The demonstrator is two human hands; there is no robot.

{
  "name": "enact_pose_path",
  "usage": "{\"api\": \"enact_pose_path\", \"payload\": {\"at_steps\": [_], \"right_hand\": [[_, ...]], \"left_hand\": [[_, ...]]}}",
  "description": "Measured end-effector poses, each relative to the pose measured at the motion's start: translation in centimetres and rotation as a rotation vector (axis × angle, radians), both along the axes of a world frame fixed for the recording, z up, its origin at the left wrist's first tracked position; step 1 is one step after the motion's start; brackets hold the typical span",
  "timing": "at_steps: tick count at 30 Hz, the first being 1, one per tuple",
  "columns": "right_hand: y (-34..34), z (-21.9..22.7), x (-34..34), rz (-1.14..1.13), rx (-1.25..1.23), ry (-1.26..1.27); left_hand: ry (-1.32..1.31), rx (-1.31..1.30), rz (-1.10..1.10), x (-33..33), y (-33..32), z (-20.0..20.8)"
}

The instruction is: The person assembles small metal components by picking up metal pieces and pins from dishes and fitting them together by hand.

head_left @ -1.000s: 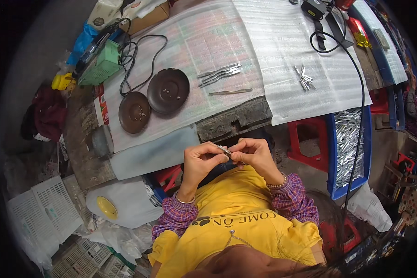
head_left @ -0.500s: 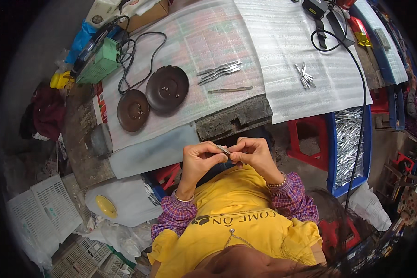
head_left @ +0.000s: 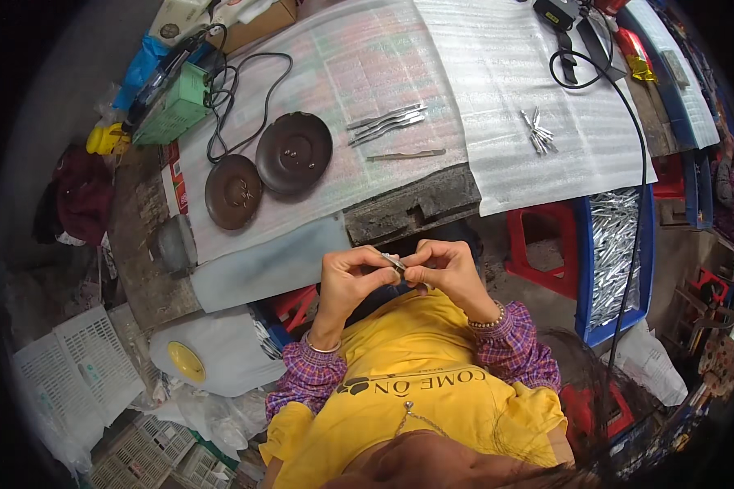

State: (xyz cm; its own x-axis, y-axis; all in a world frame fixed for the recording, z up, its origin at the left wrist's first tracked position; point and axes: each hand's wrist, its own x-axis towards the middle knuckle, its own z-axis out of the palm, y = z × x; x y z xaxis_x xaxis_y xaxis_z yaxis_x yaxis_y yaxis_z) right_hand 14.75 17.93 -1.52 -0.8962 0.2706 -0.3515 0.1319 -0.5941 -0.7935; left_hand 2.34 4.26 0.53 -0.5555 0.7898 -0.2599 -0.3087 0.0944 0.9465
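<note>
Slanting down rightward, a metal piece (head_left: 395, 262) bridges the fingers (head_left: 421, 258).

The setting is a workshop: a worn tabletop (head_left: 139, 261), partly covered with white foam sheeting (head_left: 506, 98), bears tweezers (head_left: 406, 155) and brown dishes (head_left: 289, 181) of small parts (head_left: 245, 194); a blue tray (head_left: 583, 277) near it holds heaped slender metal pieces (head_left: 610, 261); red plastic stools (head_left: 545, 280) and perforated plastic crates (head_left: 81, 359) stand around.
</note>
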Motion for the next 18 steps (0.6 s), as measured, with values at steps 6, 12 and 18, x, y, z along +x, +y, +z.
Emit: {"api": "enact_pose_path", "payload": {"at_steps": [6,12,18], "right_hand": [[0.02,0.19,-0.06,-0.001,-0.015,-0.032],[-0.05,-0.31,0.1,-0.019,-0.013,-0.001],[-0.15,-0.1,0.09,-0.026,0.017,0.009]], "left_hand": [[-0.004,-0.002,0.017,0.26,0.03,0.18],[0.013,-0.004,0.02,0.39,0.12,-0.04],[-0.014,-0.007,0.014,0.21,0.17,0.07]]}}
